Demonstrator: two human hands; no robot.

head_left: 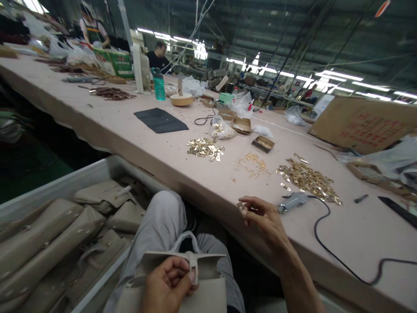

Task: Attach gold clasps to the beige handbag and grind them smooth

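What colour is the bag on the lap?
The bag is pale greyish beige, seen best in the head view.

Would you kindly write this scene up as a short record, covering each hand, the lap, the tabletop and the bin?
Left hand: pinching a strap on a beige bag
Right hand: holding a small piece
Lap: that bag
Tabletop: two piles of gold-coloured plates, grey corded tool
Bin: more beige bags

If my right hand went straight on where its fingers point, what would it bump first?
Probably the table: the right hand points left along its near edge. Depth is unclear, so it might miss.
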